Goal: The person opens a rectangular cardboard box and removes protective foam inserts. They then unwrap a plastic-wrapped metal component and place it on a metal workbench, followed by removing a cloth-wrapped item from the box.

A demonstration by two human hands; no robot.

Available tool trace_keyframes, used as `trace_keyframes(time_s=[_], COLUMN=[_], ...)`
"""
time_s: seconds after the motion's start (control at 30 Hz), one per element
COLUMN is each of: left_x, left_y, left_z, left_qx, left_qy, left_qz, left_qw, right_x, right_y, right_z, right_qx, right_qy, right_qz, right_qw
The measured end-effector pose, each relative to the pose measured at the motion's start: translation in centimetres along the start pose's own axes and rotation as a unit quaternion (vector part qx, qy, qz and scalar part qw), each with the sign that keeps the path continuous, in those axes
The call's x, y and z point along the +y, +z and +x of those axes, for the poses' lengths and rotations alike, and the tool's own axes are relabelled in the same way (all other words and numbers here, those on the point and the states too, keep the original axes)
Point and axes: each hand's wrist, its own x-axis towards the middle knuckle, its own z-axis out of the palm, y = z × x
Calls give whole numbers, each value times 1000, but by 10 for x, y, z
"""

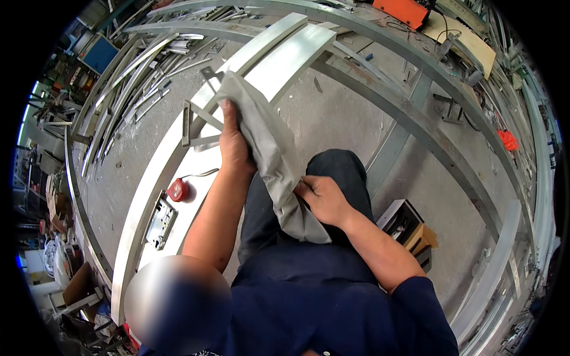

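A long, creased grey cloth piece [270,139], like a bag or sleeve, hangs slantwise before me and reaches down over my lap. My left hand [236,145] grips its upper part, with the thumb lying along the near side. Lower down, the fingers of my right hand [325,200] are closed on the cloth's right edge. Just left of my left hand, thin metal brackets [186,123] stick out over a pale metal profile [160,172]; whether the hand touches them I cannot tell. On that profile rest a red round tape measure [177,190] and a metal lock-like plate [159,224].
Metal lengths [142,77] are heaped on the floor at the left. Long steel beams [409,107] cross the right side. An open box [399,218] stands by my right knee. An orange machine [404,12] sits at the far right, and a red bag [507,140] lies nearer.
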Motion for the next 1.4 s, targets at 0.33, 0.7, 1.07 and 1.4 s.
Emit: trace_keyframes(time_s=[0.33, 0.7, 1.07, 1.4], left_x=[-40, -57, -52, -4], left_y=[-50, -80, -67, -50], left_z=[-8, 2, -10, 8], left_qx=[-25, -121, -23, 39], left_qy=[-116, -179, -120, 82], left_qz=[-136, -285, -212, -152], left_qw=[983, 934, 970, 984], right_x=[0, -13, 19, 28], right_y=[18, 2, -23, -12], right_z=[51, 93, 22, -27], right_qx=[234, 253, 184, 12], right_qy=[-352, -437, -3, 231], right_qz=[-256, -310, -122, 160], right_qw=[869, 805, 975, 960])
